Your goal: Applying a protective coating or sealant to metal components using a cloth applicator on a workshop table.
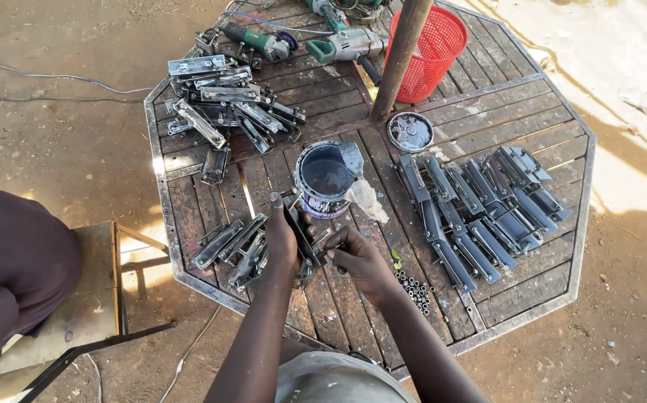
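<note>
Near the counter's [555,246] front edge, left hand [282,242] grips a dark metal bracket [302,237] upright, its long axis running away from the body; right hand's [359,257] fingers pinch its lower end.

left hand [282,240]: bare, no glove, ring or watch | right hand [361,260]: bare, likewise | forearms behind both hands: bare, unsleeved | garment below the wrists: grey-beige cloth [335,377], worn-looking
</note>
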